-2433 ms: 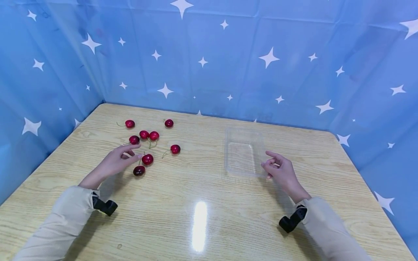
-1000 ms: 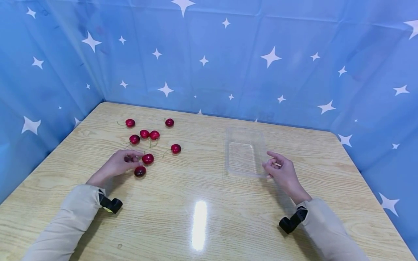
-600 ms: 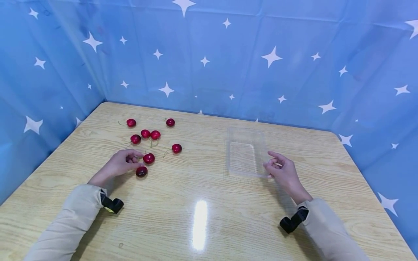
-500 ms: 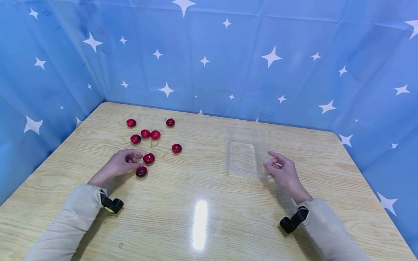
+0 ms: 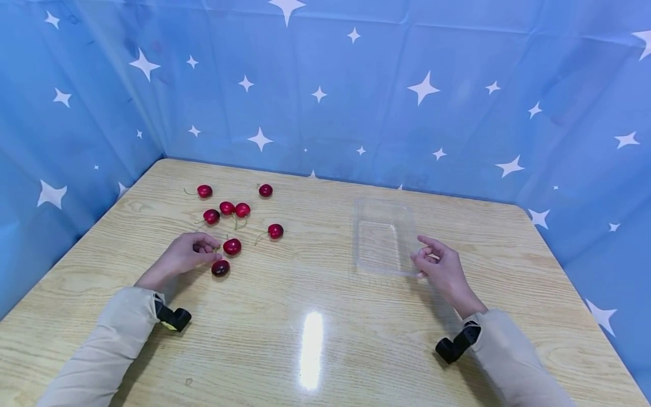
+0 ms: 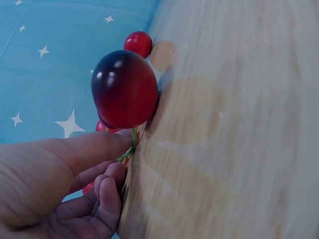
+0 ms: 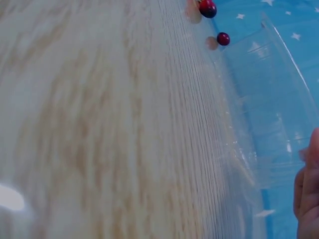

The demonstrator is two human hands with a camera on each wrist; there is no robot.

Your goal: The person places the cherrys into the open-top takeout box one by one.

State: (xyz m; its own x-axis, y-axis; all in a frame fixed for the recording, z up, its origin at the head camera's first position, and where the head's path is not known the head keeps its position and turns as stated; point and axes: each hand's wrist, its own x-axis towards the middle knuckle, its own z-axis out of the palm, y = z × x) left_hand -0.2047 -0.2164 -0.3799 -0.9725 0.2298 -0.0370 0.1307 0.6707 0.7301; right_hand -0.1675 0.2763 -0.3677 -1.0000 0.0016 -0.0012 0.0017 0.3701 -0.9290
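Note:
My left hand (image 5: 185, 253) is at the near end of the cherry group, thumb and fingers closing on the green stem (image 6: 133, 141) of a dark red cherry (image 5: 220, 268). That cherry sits just beyond the thumb and looms large in the left wrist view. Beside the fingertips lies a brighter cherry (image 5: 232, 246). Over on the right, my right hand (image 5: 439, 268) pinches the near right rim of a clear plastic container (image 5: 360, 257). Its fingertips (image 7: 311, 149) meet the plastic at the edge of the right wrist view.
Farther back lie several more cherries, among them a touching pair with one cherry (image 5: 242, 210), a lone one (image 5: 275, 231) and a rear one (image 5: 265, 190). Wooden tabletop (image 5: 254, 316) stretches between the hands. A blue star-patterned curtain (image 5: 325, 113) borders the back and sides.
Since the earliest frame my left hand has moved slightly right and its fingers have closed at the dark cherry's stem. The right hand and container have stayed nearly still.

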